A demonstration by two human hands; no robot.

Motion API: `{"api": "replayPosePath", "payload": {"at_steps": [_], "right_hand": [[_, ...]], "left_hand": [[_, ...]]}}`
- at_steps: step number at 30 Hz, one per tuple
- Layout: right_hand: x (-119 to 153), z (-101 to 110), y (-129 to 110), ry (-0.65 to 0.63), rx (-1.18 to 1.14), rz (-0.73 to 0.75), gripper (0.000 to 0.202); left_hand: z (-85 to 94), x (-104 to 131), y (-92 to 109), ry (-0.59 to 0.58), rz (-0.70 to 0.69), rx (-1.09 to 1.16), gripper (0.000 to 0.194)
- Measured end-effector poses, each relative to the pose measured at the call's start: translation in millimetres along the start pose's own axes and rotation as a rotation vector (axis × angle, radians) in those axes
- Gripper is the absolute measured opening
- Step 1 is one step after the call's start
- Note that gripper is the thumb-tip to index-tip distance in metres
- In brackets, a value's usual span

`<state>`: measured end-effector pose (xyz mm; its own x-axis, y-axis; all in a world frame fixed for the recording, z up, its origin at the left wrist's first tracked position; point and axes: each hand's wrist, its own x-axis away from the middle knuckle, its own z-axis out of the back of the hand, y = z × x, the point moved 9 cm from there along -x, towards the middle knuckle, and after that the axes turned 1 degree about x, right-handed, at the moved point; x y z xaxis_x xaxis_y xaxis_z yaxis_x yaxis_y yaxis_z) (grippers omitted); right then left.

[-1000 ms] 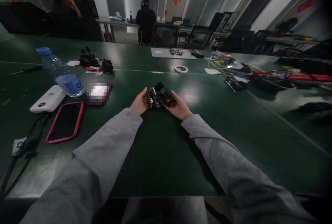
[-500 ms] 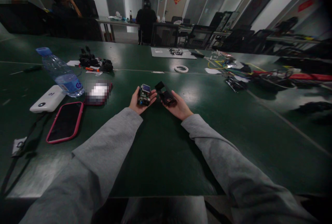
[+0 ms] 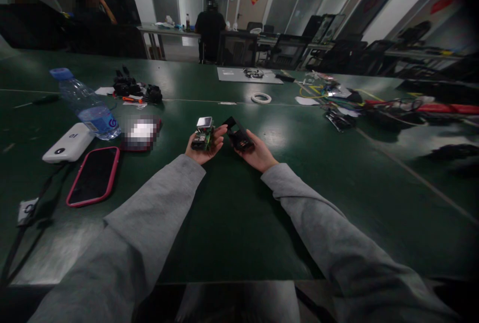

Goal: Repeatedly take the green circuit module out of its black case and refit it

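My left hand (image 3: 209, 152) holds a green circuit board (image 3: 202, 138) with a small screen at its top end; the screen shines pale with reflected light. Its fingers curl up along the board's right side. In my right hand (image 3: 260, 153) is a black plastic case (image 3: 239, 136) with a rectangular window opening, tilted to the left. The case and the board are close together but apart, both held above the green table (image 3: 239, 223). My left fingertips come near the case's left edge; whether they touch it I cannot tell.
At left are a water bottle (image 3: 88, 106), a white power bank (image 3: 69, 143) and a red-framed phone (image 3: 93, 175). A white tape roll (image 3: 261, 98) lies beyond my hands. Tangled cables (image 3: 337, 93) are at right. A person (image 3: 210, 23) sits at the back.
The circuit board has turned and tilted in my left hand, so its screen now looks bright instead of dark blue. My left fingers have shifted slightly. The right hand is nearly still.
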<state>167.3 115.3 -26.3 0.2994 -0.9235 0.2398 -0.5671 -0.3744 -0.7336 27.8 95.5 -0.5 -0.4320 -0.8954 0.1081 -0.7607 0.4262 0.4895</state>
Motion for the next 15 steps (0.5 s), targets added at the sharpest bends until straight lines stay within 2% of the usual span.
{"api": "replayPosePath", "payload": {"at_steps": [5,10,15], "right_hand": [[-1.5,0.4,0.3,-0.016,-0.011,0.012,0.019],[-1.6,0.4,1.4,-0.022,-0.010,0.007,0.017],[-1.4,0.5,2.2,-0.016,0.001,0.001,0.015]], "left_hand": [[2.5,-0.8,-5.2,0.002,0.052,0.046,0.055],[-4.3,0.2,-4.3,-0.024,0.029,0.089,0.052],[-3.6,-2.2,-1.8,0.045,0.016,0.082,0.055]]}}
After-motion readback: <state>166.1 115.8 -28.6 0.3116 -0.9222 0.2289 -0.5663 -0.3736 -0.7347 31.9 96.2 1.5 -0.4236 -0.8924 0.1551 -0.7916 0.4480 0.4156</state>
